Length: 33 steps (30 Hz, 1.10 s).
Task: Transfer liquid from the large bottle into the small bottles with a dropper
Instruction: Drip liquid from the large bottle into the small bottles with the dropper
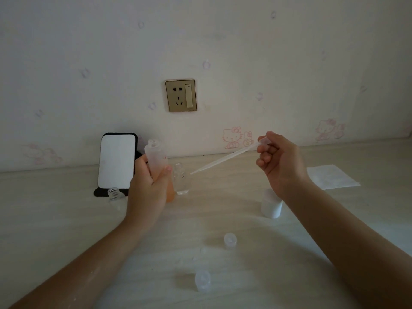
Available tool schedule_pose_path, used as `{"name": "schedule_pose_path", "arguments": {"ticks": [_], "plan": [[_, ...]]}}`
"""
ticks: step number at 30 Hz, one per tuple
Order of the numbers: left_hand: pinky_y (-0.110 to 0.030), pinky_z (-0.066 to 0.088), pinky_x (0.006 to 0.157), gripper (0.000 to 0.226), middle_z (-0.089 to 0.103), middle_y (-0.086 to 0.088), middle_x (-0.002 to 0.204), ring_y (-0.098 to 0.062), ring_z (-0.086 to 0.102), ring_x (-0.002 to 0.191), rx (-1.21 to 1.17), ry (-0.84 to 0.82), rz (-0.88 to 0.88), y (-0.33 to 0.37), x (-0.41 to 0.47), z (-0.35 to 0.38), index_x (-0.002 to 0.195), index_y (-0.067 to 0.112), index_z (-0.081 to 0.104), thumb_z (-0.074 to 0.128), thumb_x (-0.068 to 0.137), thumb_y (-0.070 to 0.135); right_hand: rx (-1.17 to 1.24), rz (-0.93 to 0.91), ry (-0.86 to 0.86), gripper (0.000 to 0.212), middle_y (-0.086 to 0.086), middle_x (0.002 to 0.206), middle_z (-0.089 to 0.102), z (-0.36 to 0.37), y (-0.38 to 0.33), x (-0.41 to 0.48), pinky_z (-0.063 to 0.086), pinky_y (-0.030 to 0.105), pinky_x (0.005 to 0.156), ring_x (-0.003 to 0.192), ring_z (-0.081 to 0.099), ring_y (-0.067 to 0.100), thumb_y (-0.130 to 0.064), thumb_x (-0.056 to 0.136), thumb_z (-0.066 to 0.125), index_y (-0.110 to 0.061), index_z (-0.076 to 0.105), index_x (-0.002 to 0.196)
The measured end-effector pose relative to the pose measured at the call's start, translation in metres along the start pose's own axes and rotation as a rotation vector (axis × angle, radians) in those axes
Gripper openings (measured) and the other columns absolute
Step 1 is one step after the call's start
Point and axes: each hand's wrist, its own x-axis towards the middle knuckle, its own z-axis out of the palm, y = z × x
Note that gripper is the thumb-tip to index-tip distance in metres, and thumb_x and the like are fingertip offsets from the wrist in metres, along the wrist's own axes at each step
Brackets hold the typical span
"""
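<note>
Frosted large bottle (pixel 158 162) (orange liquid inside) gripped by left hand (pixel 149 186), clear small bottle (pixel 181 179) just beside it, right hand (pixel 281 162) pinching dropper (pixel 225 158) bulb.

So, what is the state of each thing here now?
large bottle: uncapped, orange liquid inside, gripped by left hand
dropper: held by right hand, tip beside small bottle, outside it
small bottle: upright, uncapped, on table
middle cap: off, on table
near cap: off, on table
</note>
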Motion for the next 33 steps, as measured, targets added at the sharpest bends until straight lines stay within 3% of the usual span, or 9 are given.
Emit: {"name": "schedule_pose_path", "arguments": {"ticks": [2, 5, 8, 12, 17, 20, 26, 31, 33], "plan": [[-0.023, 0.048, 0.076, 0.036, 0.065, 0.024, 0.113, 0.010, 0.063, 0.103, -0.037, -0.014, -0.015, 0.005, -0.005, -0.002, 0.128, 0.037, 0.048, 0.070, 0.101, 0.028, 0.003, 0.002, -0.005, 0.022, 0.005, 0.065, 0.057, 0.000, 0.000, -0.001, 0.046, 0.024, 0.048, 0.048, 0.044, 0.012, -0.021, 0.099, 0.063, -0.008, 0.066, 0.081], [-0.034, 0.046, 0.110, 0.054, 0.058, 0.017, 0.140, -0.001, 0.055, 0.131, -0.098, -0.042, -0.018, 0.019, -0.016, -0.009, 0.148, 0.025, 0.044, 0.069, 0.101, 0.019, 0.007, 0.007, -0.009, 0.022, 0.004, 0.064, 0.056, 0.001, 0.001, -0.002, 0.045, 0.023, 0.047, 0.048, 0.043, 0.011, -0.021, 0.100, 0.062, -0.008, 0.065, 0.081], [-0.025, 0.032, 0.123, 0.062, 0.049, 0.018, 0.149, 0.014, 0.041, 0.139, -0.126, 0.005, 0.114, 0.035, -0.033, -0.028, 0.154, 0.024, 0.040, 0.066, 0.099, 0.018, 0.011, 0.015, -0.019, 0.023, 0.003, 0.062, 0.056, 0.003, 0.004, -0.002, 0.044, 0.023, 0.047, 0.047, 0.042, 0.011, -0.020, 0.100, 0.061, -0.009, 0.065, 0.081], [-0.014, 0.036, 0.116, 0.059, 0.052, 0.019, 0.150, -0.005, 0.047, 0.144, -0.071, 0.120, 0.369, 0.032, -0.042, -0.077, 0.147, 0.029, 0.048, 0.069, 0.093, 0.023, 0.010, 0.021, -0.032, 0.023, 0.003, 0.062, 0.055, 0.002, 0.006, -0.001, 0.044, 0.022, 0.047, 0.048, 0.042, 0.010, -0.021, 0.100, 0.060, -0.010, 0.065, 0.080], [-0.026, 0.038, 0.108, 0.089, 0.056, 0.029, 0.138, -0.008, 0.049, 0.136, 0.044, -0.031, -0.081, -0.011, -0.035, -0.124, 0.139, 0.051, 0.045, 0.079, 0.059, 0.069, -0.002, 0.032, -0.035, 0.024, 0.002, 0.061, 0.055, 0.003, 0.010, 0.000, 0.044, 0.021, 0.047, 0.047, 0.042, 0.010, -0.022, 0.100, 0.060, -0.010, 0.065, 0.080], [-0.033, 0.043, 0.105, 0.092, 0.063, 0.031, 0.126, -0.008, 0.056, 0.129, 0.124, -0.198, -0.183, -0.035, -0.035, -0.125, 0.133, 0.048, 0.053, 0.083, 0.049, 0.074, -0.014, 0.037, -0.041, 0.024, 0.002, 0.061, 0.056, 0.003, 0.012, 0.000, 0.044, 0.021, 0.046, 0.046, 0.042, 0.010, -0.022, 0.100, 0.061, -0.010, 0.065, 0.079], [-0.037, 0.057, 0.082, 0.032, 0.077, 0.009, 0.096, -0.020, 0.075, 0.098, 0.037, -0.206, -0.114, -0.031, -0.027, -0.105, 0.098, 0.028, 0.073, 0.082, 0.072, 0.047, -0.017, 0.027, -0.037, 0.023, 0.002, 0.062, 0.056, 0.004, 0.009, -0.003, 0.044, 0.022, 0.047, 0.047, 0.042, 0.010, -0.022, 0.100, 0.060, -0.010, 0.065, 0.081], [-0.011, 0.049, 0.071, 0.035, 0.074, 0.018, 0.096, -0.004, 0.069, 0.085, 0.053, -0.264, 0.084, -0.008, -0.046, -0.071, 0.097, 0.047, 0.068, 0.078, 0.069, 0.065, -0.026, 0.021, -0.042, 0.024, 0.003, 0.062, 0.056, 0.007, 0.007, -0.007, 0.044, 0.022, 0.047, 0.048, 0.042, 0.010, -0.021, 0.100, 0.061, -0.010, 0.065, 0.078], [-0.012, 0.048, 0.071, 0.037, 0.073, 0.018, 0.094, -0.006, 0.065, 0.084, 0.076, -0.301, 0.139, -0.002, -0.049, -0.053, 0.097, 0.043, 0.068, 0.078, 0.069, 0.065, -0.027, 0.016, -0.045, 0.027, 0.002, 0.062, 0.056, 0.008, 0.005, -0.008, 0.044, 0.022, 0.048, 0.048, 0.042, 0.011, -0.021, 0.100, 0.061, -0.011, 0.065, 0.076]]}}
